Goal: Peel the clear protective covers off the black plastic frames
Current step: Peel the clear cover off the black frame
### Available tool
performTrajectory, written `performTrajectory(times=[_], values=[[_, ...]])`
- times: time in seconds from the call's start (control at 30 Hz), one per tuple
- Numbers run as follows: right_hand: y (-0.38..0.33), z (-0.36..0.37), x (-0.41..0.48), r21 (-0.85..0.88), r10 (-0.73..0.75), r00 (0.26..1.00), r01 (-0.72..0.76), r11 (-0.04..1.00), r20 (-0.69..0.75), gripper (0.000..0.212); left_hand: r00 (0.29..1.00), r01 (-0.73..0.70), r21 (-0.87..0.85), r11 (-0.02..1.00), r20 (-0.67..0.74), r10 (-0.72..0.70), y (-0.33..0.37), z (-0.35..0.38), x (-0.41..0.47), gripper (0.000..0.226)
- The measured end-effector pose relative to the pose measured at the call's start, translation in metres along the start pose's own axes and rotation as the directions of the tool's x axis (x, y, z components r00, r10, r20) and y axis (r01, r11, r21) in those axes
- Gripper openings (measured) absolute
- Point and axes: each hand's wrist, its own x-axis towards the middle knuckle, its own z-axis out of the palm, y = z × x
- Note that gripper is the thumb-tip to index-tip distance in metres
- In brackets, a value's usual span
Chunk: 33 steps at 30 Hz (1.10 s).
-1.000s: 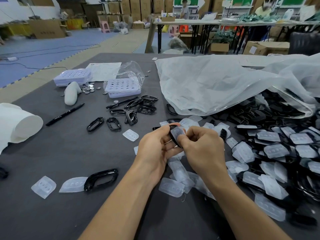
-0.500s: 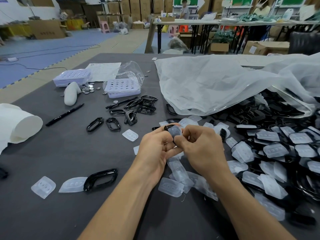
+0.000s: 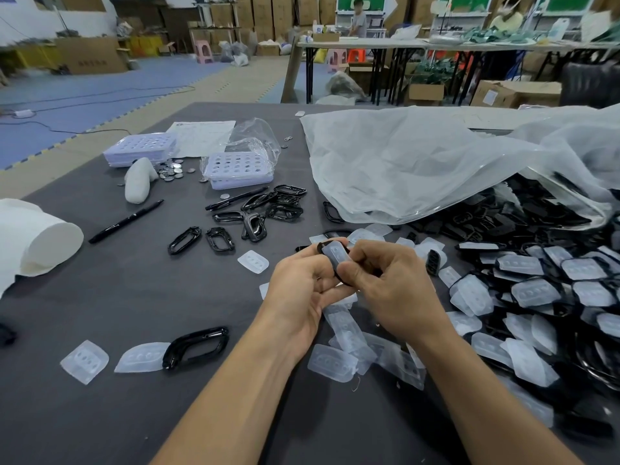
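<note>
Above the dark table, my left hand (image 3: 302, 283) and my right hand (image 3: 389, 283) meet around one black plastic frame (image 3: 322, 245) with a clear cover (image 3: 335, 253) on it. The left hand's fingers curl round the frame. The right hand's thumb and fingers pinch the cover's lower edge. A heap of covered black frames (image 3: 536, 290) spreads at the right. Several bare frames (image 3: 255, 213) lie at centre left, and one more bare frame (image 3: 196, 347) sits near the front. Loose peeled covers (image 3: 339, 360) lie under my hands.
A large translucent bag (image 3: 419, 162) covers the back right. Two lilac trays (image 3: 241, 169), coin cells (image 3: 172, 171), a black pen (image 3: 125, 221), a white lump (image 3: 137, 182) and a white roll (image 3: 37, 239) sit at the left. People work at far tables.
The held frame has turned a little between my fingers, and the clear cover now faces me more. Both hands stay in the same spot.
</note>
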Motion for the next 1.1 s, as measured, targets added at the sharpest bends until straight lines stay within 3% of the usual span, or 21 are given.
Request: performTrajectory(times=[0.33,0.43,0.53,0.73,0.83,1.0,1.1], values=[[-0.003,-0.001,0.000,-0.020,0.022,0.999,-0.022,1.000,0.023,0.029,1.000,-0.016,0.063,0.998,-0.020,0.017,0.000,0.000,-0.003,0.055],[-0.004,0.001,-0.001,-0.049,0.025,1.000,-0.025,0.998,-0.008,0.039,0.999,-0.026,0.086,0.996,-0.044,0.030,-0.002,0.001,-0.003,0.047],[-0.004,0.002,0.000,-0.128,0.024,1.000,-0.023,0.991,0.005,0.035,0.998,-0.037,0.087,0.996,-0.049,0.041,-0.002,0.000,-0.005,0.036],[-0.006,0.003,-0.001,-0.119,0.002,0.998,0.005,0.993,0.058,0.039,0.991,-0.035,0.116,0.993,-0.124,0.049,-0.003,0.002,-0.006,0.018],[-0.003,0.001,-0.002,-0.203,0.006,1.000,-0.005,0.979,0.007,0.030,0.987,-0.035,0.129,0.991,-0.149,0.055,-0.003,0.004,-0.006,0.020],[-0.004,0.000,-0.006,-0.281,0.044,0.992,-0.077,0.957,-0.120,0.047,0.985,-0.047,0.098,0.994,-0.163,0.063,0.000,0.008,-0.007,0.026],[-0.005,-0.001,-0.003,-0.331,0.085,0.970,-0.159,0.930,-0.228,0.046,0.984,-0.063,0.074,0.995,-0.159,0.074,-0.001,0.009,-0.007,0.028]])
